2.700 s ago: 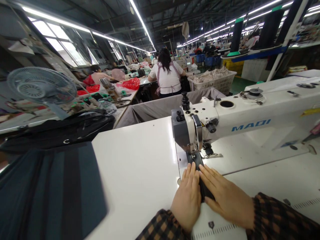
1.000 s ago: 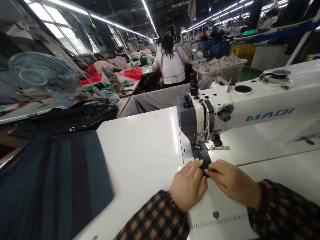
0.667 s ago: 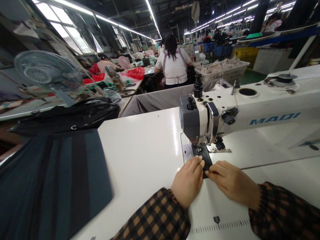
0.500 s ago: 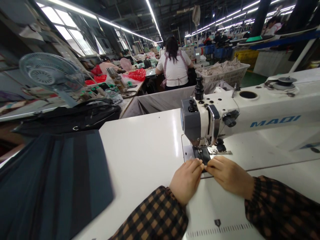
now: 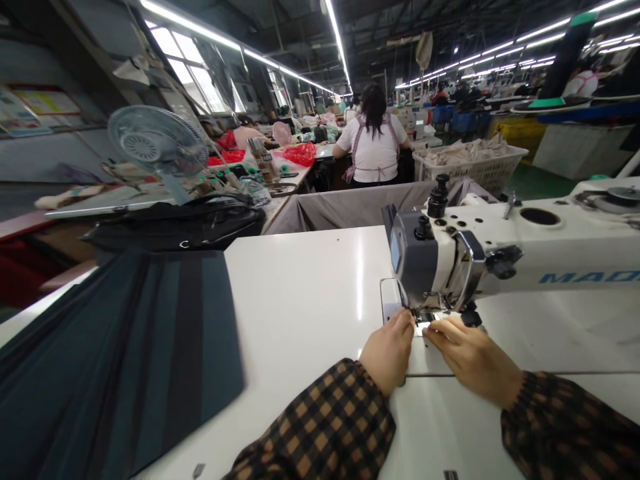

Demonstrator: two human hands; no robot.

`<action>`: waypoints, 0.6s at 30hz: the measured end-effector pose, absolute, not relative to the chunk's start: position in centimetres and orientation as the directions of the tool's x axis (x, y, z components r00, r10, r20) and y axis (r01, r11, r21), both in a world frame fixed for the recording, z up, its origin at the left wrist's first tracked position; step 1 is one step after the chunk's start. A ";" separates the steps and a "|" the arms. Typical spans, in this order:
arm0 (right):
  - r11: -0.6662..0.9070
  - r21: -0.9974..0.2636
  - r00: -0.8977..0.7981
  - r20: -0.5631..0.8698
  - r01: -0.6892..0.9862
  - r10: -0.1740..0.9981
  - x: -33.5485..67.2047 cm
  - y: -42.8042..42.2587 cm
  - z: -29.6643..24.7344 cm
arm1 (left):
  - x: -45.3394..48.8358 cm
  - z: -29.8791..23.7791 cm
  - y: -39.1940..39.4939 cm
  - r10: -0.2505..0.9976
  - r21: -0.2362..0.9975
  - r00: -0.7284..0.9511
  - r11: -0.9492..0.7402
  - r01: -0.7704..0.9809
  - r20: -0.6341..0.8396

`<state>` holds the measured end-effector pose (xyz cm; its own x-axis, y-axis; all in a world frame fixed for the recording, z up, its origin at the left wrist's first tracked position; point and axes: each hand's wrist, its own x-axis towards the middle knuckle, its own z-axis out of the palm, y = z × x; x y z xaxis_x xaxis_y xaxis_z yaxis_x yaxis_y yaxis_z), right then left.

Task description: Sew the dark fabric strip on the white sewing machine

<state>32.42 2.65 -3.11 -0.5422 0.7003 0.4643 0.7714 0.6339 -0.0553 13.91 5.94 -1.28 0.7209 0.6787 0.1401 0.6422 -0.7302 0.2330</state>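
My left hand (image 5: 387, 350) and my right hand (image 5: 473, 360) meet at the presser foot of a white sewing machine (image 5: 550, 247). Both sets of fingertips rest on the needle plate (image 5: 395, 310), just under the grey machine head (image 5: 417, 257). The left fingers are curled, and the right fingers are pressed together and point left. The black strip from the earlier frames does not show, so what the fingertips hold is hidden. Checked brown sleeves cover both my forearms.
The machine stands on a white table (image 5: 310, 300). Dark teal and black fabric panels (image 5: 125, 360) lie at its left end, with black bags (image 5: 185, 223) and a desk fan (image 5: 157, 143) behind. Beyond a grey cloth bin (image 5: 350, 203) a person in white (image 5: 373, 143) sits facing away, beside a basket (image 5: 480, 163).
The black strip has run away from me under the presser foot and is now out of sight. Both hands followed it up to the foot. The view has swung left.
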 end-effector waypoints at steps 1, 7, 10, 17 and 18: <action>0.635 -0.060 -0.541 0.465 0.770 0.700 32.5 2.6 -3.1 | 14.1 -1.5 5.9 0.685 0.227 0.710 -0.726 0.649 0.160; 0.663 -0.076 -0.539 0.518 0.745 0.664 32.6 2.2 -3.4 | 14.4 -2.1 4.7 0.698 0.160 0.681 -0.715 0.681 0.220; 0.678 -0.058 -0.545 0.547 0.733 0.636 32.5 2.0 -3.9 | 14.3 -2.2 4.3 0.719 0.138 0.660 -0.692 0.708 0.220; 0.755 0.116 -0.674 0.551 0.646 0.492 33.6 3.0 -5.7 | 14.7 -4.0 3.4 0.730 0.075 0.591 -0.649 0.758 0.342; 0.770 0.156 -0.705 0.543 0.618 0.456 33.7 3.3 -6.0 | 14.8 -4.3 3.5 0.731 0.065 0.585 -0.643 0.763 0.352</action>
